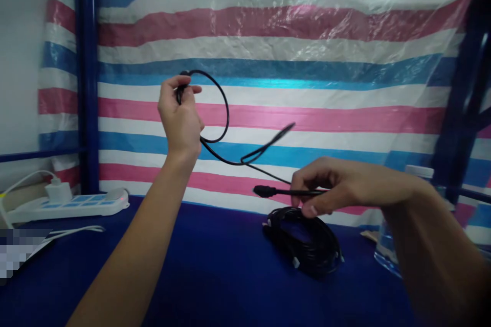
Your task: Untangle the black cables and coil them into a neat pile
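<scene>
A black cable (227, 112) hangs in the air between my two hands, with one round loop beside the left and a narrower, twisted loop at mid-span. My left hand (182, 112) is raised and closed on one part of it, fingers pinched around a dark piece at the top. Lower and to the right, my right hand (326, 186) grips the cable near its black plug (264, 191), which points left. Below that hand, a coiled bundle of black cables (307, 245) with small pale connectors lies on the dark blue surface (215, 265).
A white power strip (84, 204) with a white adapter (58, 190) plugged in sits at the left, white cords (76, 230) nearby. A clear plastic bottle (387, 250) stands behind my right forearm. Striped plastic sheeting (268, 76) hangs behind, between blue posts (89, 76).
</scene>
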Tool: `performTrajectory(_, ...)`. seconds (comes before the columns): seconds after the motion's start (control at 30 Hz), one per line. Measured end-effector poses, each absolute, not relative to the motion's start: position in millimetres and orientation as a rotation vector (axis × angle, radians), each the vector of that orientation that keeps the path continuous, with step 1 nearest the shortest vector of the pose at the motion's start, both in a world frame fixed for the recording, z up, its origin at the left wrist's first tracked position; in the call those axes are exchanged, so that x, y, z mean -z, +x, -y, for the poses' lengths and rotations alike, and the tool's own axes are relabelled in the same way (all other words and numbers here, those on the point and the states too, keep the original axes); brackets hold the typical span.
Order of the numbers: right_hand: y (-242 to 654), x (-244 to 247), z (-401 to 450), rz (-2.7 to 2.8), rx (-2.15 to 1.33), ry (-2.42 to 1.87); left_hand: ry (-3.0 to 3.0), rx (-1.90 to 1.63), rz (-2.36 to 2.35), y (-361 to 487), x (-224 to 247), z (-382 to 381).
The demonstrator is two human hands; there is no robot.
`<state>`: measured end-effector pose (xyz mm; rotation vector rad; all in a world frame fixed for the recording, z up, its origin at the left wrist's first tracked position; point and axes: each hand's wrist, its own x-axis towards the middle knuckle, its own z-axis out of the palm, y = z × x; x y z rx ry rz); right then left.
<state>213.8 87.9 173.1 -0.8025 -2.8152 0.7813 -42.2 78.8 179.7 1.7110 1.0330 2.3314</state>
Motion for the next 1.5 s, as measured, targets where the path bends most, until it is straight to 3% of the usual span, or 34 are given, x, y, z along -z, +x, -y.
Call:
performTrajectory(0.07,198.9,-166.8,-87.2,2.933,-0.583,-0.859,1.540,-2.539,-0.946,-44.0,-180.4,-77.1)
performTrajectory(0.17,171.9,-156.9,-86.0,2.971,-0.178,-1.011,1.539,-2.543,-0.914,-42.4,-180.0,-77.1)
performTrajectory(0.33,161.8,-159.4,-86.1,2.989,-0.496,-0.792,1.645,-2.702,-0.958,-38.8,-178.3,-76.4)
performTrajectory(0.53,192.1,-157.5,-120.8,2.539,-0.105,-1.265,1.532,-2.843,-0.845,-37.6,-180.2,-66.1)
performTrajectory(0.67,191.7,-143.2,-143.3,2.503,-0.329,-1.192,1.297,-2.771,-0.584,-45.2,-184.3,-61.4)
performTrajectory(0.83,187.4,-139.7,-147.5,2.299,-0.765,-0.891,1.406,-2.457,-0.433,-64.4,-187.6,-63.6)
performTrajectory(1.03,182.9,-152.3,-129.2,1.997,-0.815,-0.548,1.874,-1.539,-0.915,-52.3,-180.9,-65.5)
performTrajectory(1.2,169.4,-155.2,-104.5,2.098,-0.254,-0.538,2.128,-1.025,-0.898,-23.6,-173.2,-67.1)
performTrajectory(1.33,164.2,-152.6,-103.6,2.054,-0.003,-0.515,2.222,-0.922,-0.905,-17.0,-170.5,-69.5)
performTrajectory(1.5,172.1,-155.3,-110.4,2.084,-0.360,-0.590,2.278,-1.164,-1.104,-18.2,-169.7,-76.4)
